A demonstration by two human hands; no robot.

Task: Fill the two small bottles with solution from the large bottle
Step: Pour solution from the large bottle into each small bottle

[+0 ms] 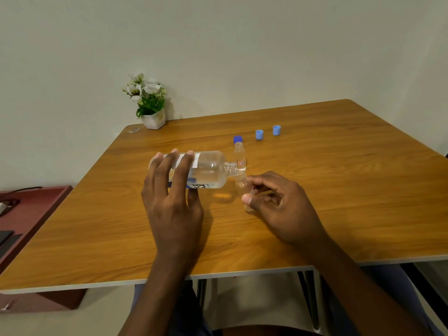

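The left hand (169,187) is wrapped over the large clear plastic bottle with the white-and-blue label (206,169), gripping it around the labelled end and holding it tipped nearly flat above the wooden counter (339,190), open neck pointing right. Clear solution pools along its lower side. That neck sits right at the mouth of a small clear glass bottle (242,187), which the right hand (278,202) pinches between thumb and fingers, low at the middle of the counter; how much liquid is in it, I cannot tell, as the fingers cover most of it. Just behind the pouring neck stands the second small clear bottle with a red-marked label (240,157), upright and uncapped; its level is hard to read through the glass. Directly behind that one, a dark blue screw cap (238,139) rests on the counter. Further right, well apart from the bottles, two light blue caps sit side by side: one (259,134) nearer, another (276,130) just beyond it. At the far left corner, a white pot of white flowers (149,103) stands against the wall.
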